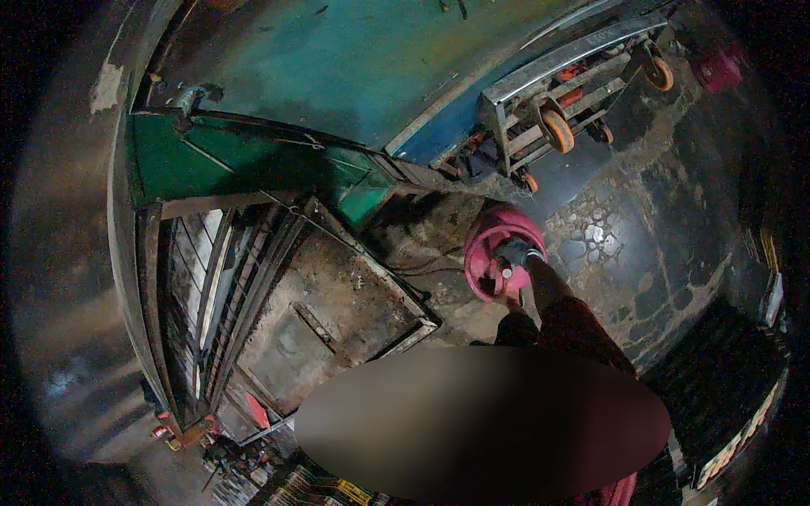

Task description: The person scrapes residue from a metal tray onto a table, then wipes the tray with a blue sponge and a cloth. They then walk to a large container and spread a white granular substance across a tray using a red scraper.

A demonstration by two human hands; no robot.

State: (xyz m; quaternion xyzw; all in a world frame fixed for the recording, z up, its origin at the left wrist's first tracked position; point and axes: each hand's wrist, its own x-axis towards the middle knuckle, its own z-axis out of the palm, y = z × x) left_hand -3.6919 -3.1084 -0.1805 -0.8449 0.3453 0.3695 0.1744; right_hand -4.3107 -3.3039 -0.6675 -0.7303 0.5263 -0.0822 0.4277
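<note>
A pink plastic tub (469,256), round and open at the top, stands on the floor before me. My right hand (516,251), dark grey as if gloved, reaches into it from a maroon sleeve, with a pale band at the wrist. My left hand (510,296) is at the tub's near rim, below a dark sleeve. Between the hands is a small object with a round, pale end (507,273); whether either hand holds it cannot be told. The fingers are too small and dark to make out. Dark shapes lie inside the tub, partly hidden by the hands.
A metal-framed trolley (576,28) with orange wheels lies tipped beyond the tub, by a blue panel (436,123). At left are a worn metal-edged board (354,278), long metal bars (253,303) and a green panel (240,158). The cracked floor (595,234) looks wet. A blurred patch covers the bottom.
</note>
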